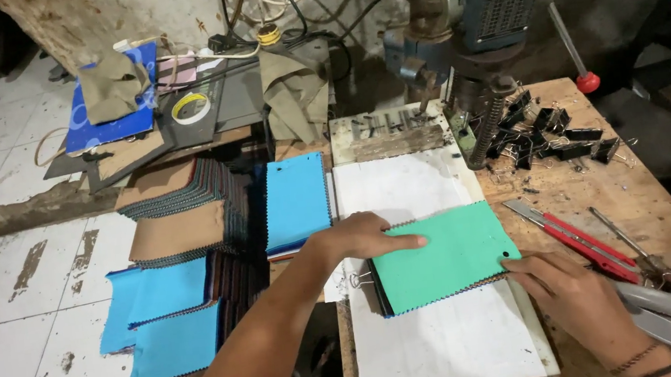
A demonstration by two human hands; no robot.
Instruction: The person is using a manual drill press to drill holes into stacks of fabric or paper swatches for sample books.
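Green swatch stack (444, 256) lies on the white board (446, 344) of the worktop (571, 187), squared but unclipped. The left hand (366, 235) presses flat on top, fingers extended; the right hand (562, 289) pinches the stack's lower right corner. Many stacks (183, 256) wait at left, and binder clips (549, 139) lie near the drill press (474, 4).

floor (15, 334): white tiles, stained, 7–9 o'clock | wall (122, 11): rough, flaking, 12 o'clock | wooden workbench (571, 187): scuffed, 3–5 o'clock | drill press (483, 3): grey-blue, 1 o'clock | light: dim, dark at 2 o'clock
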